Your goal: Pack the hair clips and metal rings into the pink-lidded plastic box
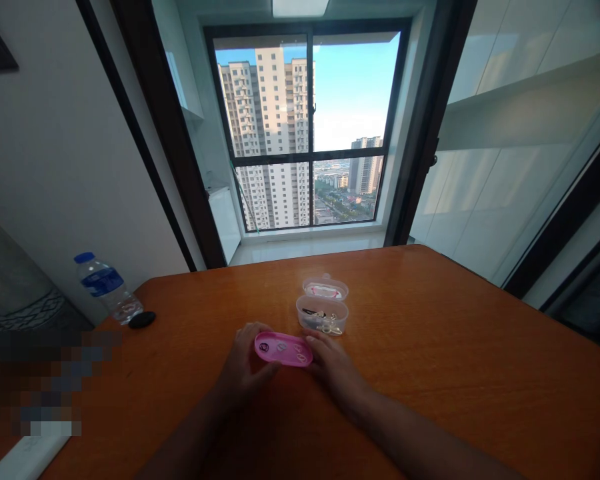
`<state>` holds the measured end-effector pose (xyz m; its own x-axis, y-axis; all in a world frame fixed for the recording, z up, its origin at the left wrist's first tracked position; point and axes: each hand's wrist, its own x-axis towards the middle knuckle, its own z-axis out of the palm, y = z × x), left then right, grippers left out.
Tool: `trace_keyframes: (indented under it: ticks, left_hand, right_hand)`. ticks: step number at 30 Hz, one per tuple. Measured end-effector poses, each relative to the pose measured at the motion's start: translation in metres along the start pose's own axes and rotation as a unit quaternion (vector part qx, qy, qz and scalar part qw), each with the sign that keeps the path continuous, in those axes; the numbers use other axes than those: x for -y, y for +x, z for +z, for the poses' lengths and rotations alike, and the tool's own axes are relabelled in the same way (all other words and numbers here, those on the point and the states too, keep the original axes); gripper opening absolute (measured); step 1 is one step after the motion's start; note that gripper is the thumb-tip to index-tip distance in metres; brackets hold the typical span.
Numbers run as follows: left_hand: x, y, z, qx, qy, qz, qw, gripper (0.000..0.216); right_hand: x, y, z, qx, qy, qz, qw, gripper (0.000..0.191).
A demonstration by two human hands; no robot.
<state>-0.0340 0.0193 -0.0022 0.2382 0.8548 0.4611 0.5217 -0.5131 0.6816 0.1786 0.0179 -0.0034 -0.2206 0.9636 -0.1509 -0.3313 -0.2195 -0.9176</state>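
Your left hand point(245, 360): grip curled over one end of a pink oval plastic tray point(283, 349). Your right hand point(335, 365): grip pressed on its other end. Tray on wooden counter point(455, 347), just before a clear plastic box point(323, 315); water bottle point(105, 287) well left.

An orange-brown wooden table point(430, 347) with a glossy, grainy top carries a clear plastic box point(322, 315) holding small metal pieces, with a clear plastic lid point(325, 289) just behind it. A shallow pink oval tray point(283, 349) with small rings in its hollows lies just in front of the box. Well to the left, near the table's edge, a plastic water bottle point(105, 287) with a blue cap and label stands just beside a small black oval object point(142, 320).
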Motion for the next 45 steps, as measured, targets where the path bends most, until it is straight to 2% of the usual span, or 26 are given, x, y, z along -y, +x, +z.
trace_keyframes:
  ticks: [4, 9, 13, 18, 26, 34, 45]
  left_hand:
    - [0.001, -0.001, 0.004, -0.015, 0.012, 0.007, 1.000, 0.042]
    - [0.000, -0.003, 0.013, -0.033, -0.049, -0.028, 0.998, 0.043]
    - [-0.011, -0.003, 0.019, -0.003, -0.114, -0.051, 0.992, 0.038]
    - [-0.022, -0.002, 0.025, 0.000, -0.147, -0.066, 0.987, 0.036]
    - [-0.022, -0.003, 0.036, -0.027, -0.139, -0.094, 0.986, 0.046]
    - [-0.024, -0.005, 0.039, -0.038, -0.151, -0.087, 0.984, 0.051]
    - [-0.021, -0.006, 0.038, -0.049, -0.188, -0.089, 0.977, 0.053]
  right_hand:
    - [0.006, -0.004, 0.005, 0.022, 0.118, 0.093, 0.988, 0.020]
    - [0.008, -0.008, 0.007, 0.043, 0.175, 0.146, 0.973, 0.029]
    - [0.009, -0.005, 0.004, 0.061, 0.193, 0.160, 0.966, 0.035]
    - [0.012, -0.003, 0.004, 0.067, 0.204, 0.178, 0.960, 0.040]
    - [0.014, -0.002, 0.004, 0.084, 0.215, 0.209, 0.950, 0.045]
    - [0.013, -0.001, 0.003, 0.091, 0.213, 0.224, 0.947, 0.047]
    - [0.017, -0.003, 0.003, 0.094, 0.195, 0.233, 0.948, 0.041]
